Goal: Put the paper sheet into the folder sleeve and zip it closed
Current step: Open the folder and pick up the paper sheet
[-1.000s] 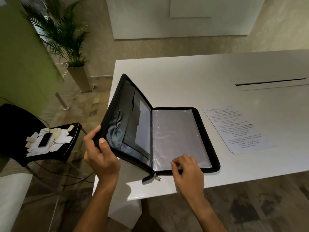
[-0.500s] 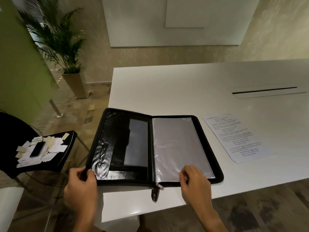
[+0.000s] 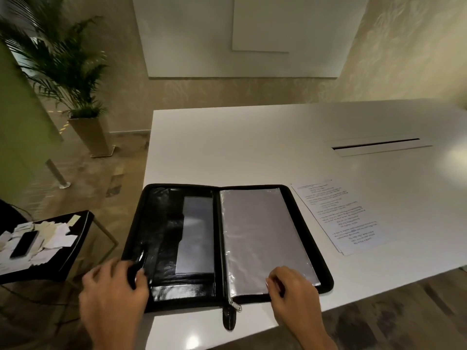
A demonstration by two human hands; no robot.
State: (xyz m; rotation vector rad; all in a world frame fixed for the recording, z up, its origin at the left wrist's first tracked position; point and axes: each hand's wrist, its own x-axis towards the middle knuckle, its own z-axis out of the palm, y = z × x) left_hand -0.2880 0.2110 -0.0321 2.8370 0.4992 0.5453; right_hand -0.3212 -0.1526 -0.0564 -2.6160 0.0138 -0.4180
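Fingers of the right hand pinch the sleeve corner; left hand (blurred) touches the folder, grip unclear.
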